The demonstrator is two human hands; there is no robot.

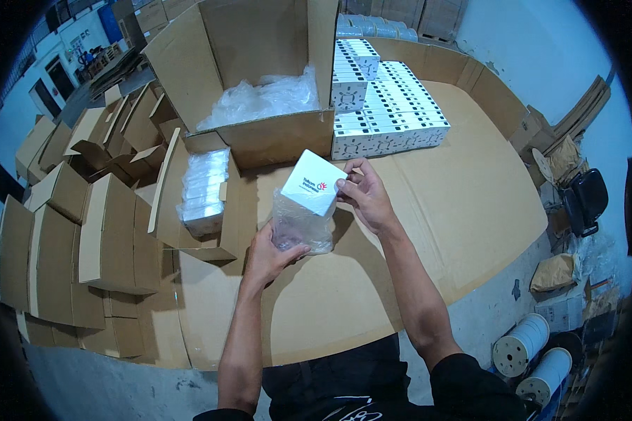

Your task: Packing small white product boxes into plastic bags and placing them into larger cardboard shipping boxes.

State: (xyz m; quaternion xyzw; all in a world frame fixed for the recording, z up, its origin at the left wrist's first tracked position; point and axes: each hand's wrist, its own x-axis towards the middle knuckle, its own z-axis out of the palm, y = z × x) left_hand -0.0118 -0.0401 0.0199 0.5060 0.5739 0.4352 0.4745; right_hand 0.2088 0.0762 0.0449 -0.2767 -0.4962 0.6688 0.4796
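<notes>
Head view: right-hand fingers (355, 188) pinch a smooth white square-faced box (312, 175), lower edge at the mouth of a crinkled clear plastic bag (300, 228); left-hand fingers (292, 254), spread, cup the bag. Left: open brown carton (163, 200), clear-wrapped white boxes (205, 186). Behind: taller brown carton (281, 138), crumpled plastic (263, 99); stacked patterned boxes (397, 112) on cardboard surface (456, 175).

Left hand (267, 258) grips clear plastic bag (300, 228); right hand (369, 198) pinches white box (310, 177), partly inside bag. Wrapped boxes (205, 186) in open carton (243, 214), just left. Patterned boxes (400, 109) stacked beyond.
</notes>
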